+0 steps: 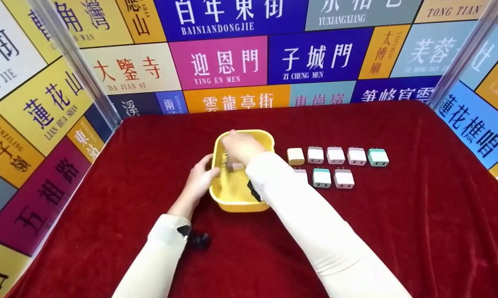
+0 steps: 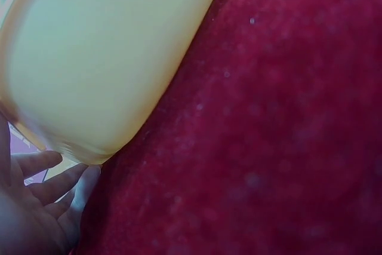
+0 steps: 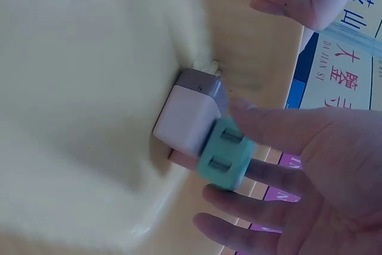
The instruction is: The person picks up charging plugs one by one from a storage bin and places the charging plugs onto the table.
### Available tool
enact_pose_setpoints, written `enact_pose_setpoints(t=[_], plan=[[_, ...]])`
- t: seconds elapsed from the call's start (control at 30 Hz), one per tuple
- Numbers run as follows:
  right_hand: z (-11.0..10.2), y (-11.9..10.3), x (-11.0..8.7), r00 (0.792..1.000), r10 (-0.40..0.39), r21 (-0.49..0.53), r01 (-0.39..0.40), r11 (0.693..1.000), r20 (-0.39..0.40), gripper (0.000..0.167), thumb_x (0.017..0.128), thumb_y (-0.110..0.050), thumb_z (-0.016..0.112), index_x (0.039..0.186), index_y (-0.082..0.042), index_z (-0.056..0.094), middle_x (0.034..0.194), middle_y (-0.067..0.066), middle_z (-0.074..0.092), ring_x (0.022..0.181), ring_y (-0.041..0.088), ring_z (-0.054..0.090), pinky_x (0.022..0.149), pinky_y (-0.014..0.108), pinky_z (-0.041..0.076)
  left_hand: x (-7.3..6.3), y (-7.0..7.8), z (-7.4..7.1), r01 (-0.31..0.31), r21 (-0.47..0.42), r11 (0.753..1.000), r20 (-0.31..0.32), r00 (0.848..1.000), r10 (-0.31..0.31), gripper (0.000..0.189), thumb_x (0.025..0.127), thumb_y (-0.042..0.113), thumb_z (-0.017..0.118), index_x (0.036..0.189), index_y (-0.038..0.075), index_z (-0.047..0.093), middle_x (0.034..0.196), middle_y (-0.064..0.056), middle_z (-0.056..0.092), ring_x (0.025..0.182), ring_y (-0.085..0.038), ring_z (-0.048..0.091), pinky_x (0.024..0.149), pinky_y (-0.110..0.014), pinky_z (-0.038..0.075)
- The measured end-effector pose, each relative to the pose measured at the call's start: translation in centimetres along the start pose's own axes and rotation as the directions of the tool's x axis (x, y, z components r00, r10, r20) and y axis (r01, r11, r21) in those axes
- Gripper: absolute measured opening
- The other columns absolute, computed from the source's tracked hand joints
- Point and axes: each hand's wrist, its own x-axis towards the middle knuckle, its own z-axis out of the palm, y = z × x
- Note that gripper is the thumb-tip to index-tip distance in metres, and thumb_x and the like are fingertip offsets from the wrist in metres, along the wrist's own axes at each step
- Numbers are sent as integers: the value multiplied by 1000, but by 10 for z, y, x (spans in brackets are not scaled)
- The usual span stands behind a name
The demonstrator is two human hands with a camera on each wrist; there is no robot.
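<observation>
A yellow plastic basin (image 1: 242, 203) stands on the cloth. My left hand (image 1: 199, 178) grips its left side, with the thumb (image 3: 283, 1) over the rim and the other fingers along the outer wall. My right hand (image 1: 244, 145) reaches into the basin. Between its thumb and fingers, in the right wrist view, it pinches a USB charger with a green two-port face (image 3: 227, 153). Against that one lies a white charger with a grey-purple end (image 3: 188, 111), its prongs toward the basin wall. The right forearm hides part of the basin in the head view.
Several USB chargers stand in two rows right of the basin, among them a cream one (image 1: 295, 156) and a green-and-white one (image 1: 378, 157). A dark red cloth (image 1: 398, 231) covers the table. Printed sign panels (image 1: 224, 62) and clear corner posts (image 1: 460, 54) border it.
</observation>
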Motion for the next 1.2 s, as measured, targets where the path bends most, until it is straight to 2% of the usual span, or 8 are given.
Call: enact_pose_setpoints(t=[0.1, 0.2, 0.3, 0.5, 0.73, 0.93, 1.03, 1.2], plan=[[0, -2, -1, 999, -19, -88, 17, 996, -27, 33, 89, -3, 75, 121, -8, 77, 140, 19, 65, 103, 26, 64, 99, 41, 55, 1, 1, 0, 1, -5, 1000, 4, 1000, -1, 63, 88, 9, 59, 150, 6, 60, 130, -18, 69, 112, -29, 64, 98, -42, 52], [-1, -4, -3, 998, -25, -147, 16, 989, -58, 32, 91, 5, 67, 119, -6, 77, 132, 19, 69, 97, 26, 66, 92, 44, 59, 2, 2, 0, 1, -6, 1000, 4, 1000, -1, 63, 88, 9, 59, 151, 6, 59, 131, -18, 69, 111, -30, 65, 98, -42, 53], [-1, -4, -5, 996, -27, -192, 11, 981, -82, 32, 94, 8, 60, 118, -6, 77, 127, 18, 72, 100, 28, 69, 90, 46, 60, 2, 2, 0, 0, -1, 1000, 1, 1000, 0, 63, 87, 9, 59, 151, 6, 59, 130, -18, 69, 111, -29, 65, 98, -41, 52], [-6, 0, -8, 996, -31, -269, 8, 963, -79, 27, 96, 3, 61, 115, -7, 77, 121, 16, 74, 110, 31, 70, 92, 48, 59, 3, 1, 0, -3, -2, 1000, -3, 1000, 3, 63, 85, 10, 59, 149, 7, 61, 125, -17, 70, 110, -28, 63, 97, -40, 50], [-17, 6, -13, 996, -75, -247, 61, 967, -49, 27, 87, 0, 72, 112, -9, 76, 117, 15, 71, 105, 30, 68, 90, 48, 58, 3, 0, 1, 6, -9, 1000, 7, 1000, -6, 62, 89, 10, 59, 151, 6, 59, 129, -18, 69, 112, -29, 62, 100, -41, 49], [-18, 14, -20, 992, -125, -156, 126, 980, 21, 9, 85, -6, 79, 90, -11, 73, 89, 6, 64, 83, 23, 54, 76, 38, 50, 3, -1, 1, 5, -9, 1000, 13, 1000, -5, 61, 90, 10, 59, 151, 6, 58, 133, -19, 67, 114, -29, 61, 101, -42, 49], [-15, 15, -25, 986, -161, -157, 165, 974, 37, 9, 85, -9, 80, 83, -12, 72, 81, 3, 59, 77, 21, 48, 70, 35, 45, 2, -1, 0, 9, -8, 1000, 10, 1000, -9, 61, 90, 10, 59, 151, 5, 58, 134, -19, 67, 113, -30, 62, 101, -42, 50], [-10, 14, -36, 977, -211, -200, 208, 958, 3, 10, 86, -7, 78, 95, -12, 76, 91, 4, 67, 81, 22, 53, 74, 38, 50, 1, -1, 0, 8, 2, 1000, 3, 1000, -8, 61, 90, 10, 60, 150, 5, 59, 133, -19, 67, 114, -30, 61, 101, -42, 49]])
